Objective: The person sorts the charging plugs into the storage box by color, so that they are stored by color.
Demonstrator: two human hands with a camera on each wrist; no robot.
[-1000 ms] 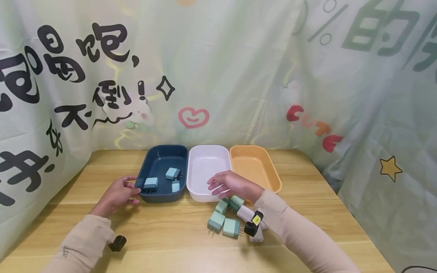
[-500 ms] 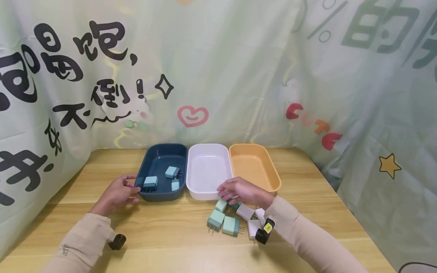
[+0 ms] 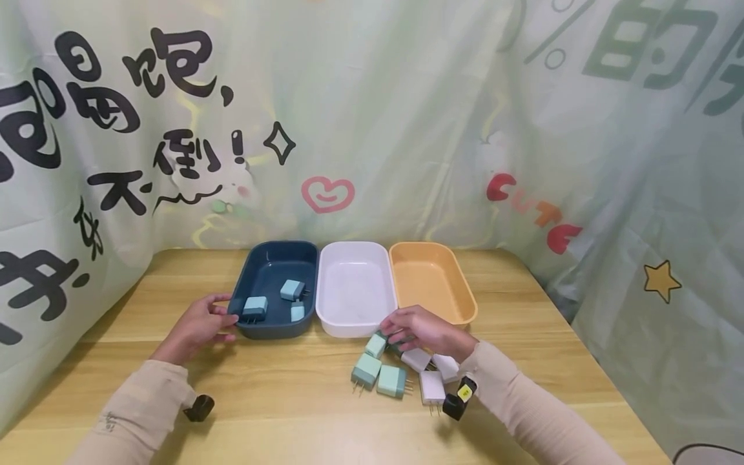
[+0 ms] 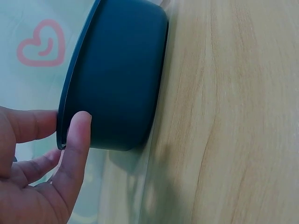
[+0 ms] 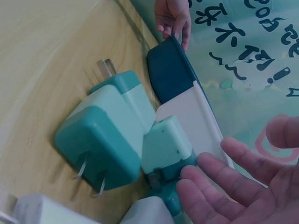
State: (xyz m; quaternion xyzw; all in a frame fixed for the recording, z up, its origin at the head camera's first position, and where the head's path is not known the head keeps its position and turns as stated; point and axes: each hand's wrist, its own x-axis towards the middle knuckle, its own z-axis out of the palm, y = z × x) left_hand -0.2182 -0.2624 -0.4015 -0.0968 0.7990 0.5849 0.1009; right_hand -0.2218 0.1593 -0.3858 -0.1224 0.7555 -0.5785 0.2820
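Observation:
At the left, my left hand (image 3: 200,325) pinches the front left corner of a dark blue tray (image 3: 276,331), its thumb against the outer wall in the left wrist view. My right hand (image 3: 427,329) reaches over a pile of charger plugs, fingers loosely bent and apart, holding nothing. In the right wrist view its fingertips lie at or beside a small green charger plug (image 5: 167,143); contact is unclear. Nearby are a larger two-tone green charger plug (image 5: 100,135) and a white charger plug (image 3: 432,387). Part of the pile is hidden under the right hand.
Beside the blue tray stand a white tray (image 3: 354,329) and an orange tray (image 3: 472,309). Several light blue charger plugs, one a blue charger plug (image 3: 254,307), lie in the blue tray. A printed curtain (image 3: 372,129) hangs behind the wooden table (image 3: 279,413).
My right hand has moved right and slightly toward me, from the white tray's front edge to above the charger plugs. The left hand stays at the blue tray's corner.

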